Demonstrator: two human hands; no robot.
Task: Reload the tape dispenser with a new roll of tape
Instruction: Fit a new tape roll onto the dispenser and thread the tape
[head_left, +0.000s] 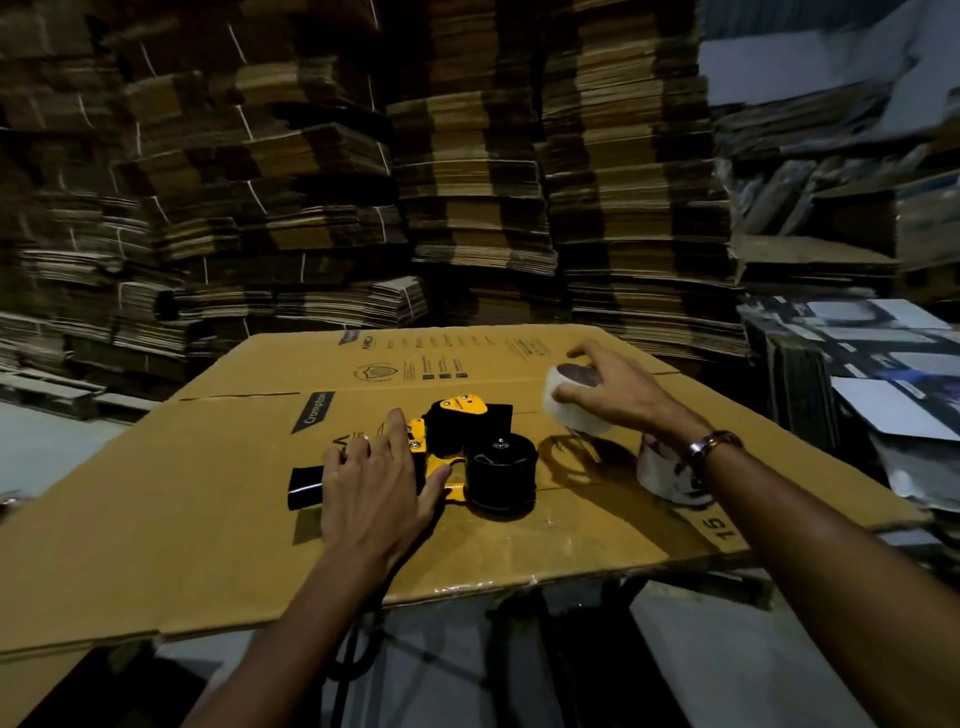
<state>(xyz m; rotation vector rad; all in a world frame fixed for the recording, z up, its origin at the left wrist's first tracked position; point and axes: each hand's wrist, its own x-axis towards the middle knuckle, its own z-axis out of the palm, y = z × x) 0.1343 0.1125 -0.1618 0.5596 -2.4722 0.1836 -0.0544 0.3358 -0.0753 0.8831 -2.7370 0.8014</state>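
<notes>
pinning tape dispenser (457, 447) flat on cardboard-covered desk (208, 519), left hand (374, 483) lying open over handle. right hand (613, 389) closing around new roll (571, 402), lifting beside dispenser. roll judging light, rigid, slick; best gripping outer rim.

Left hand (376, 480) flat, palm down, fingers spread, thumb angled out rightward. Right hand (610, 387) farther forward, raised, fingers curled in a grasp; brown-strapped metal wristwatch (714, 446) on its wrist. Both forearms bare, outstretched.
</notes>
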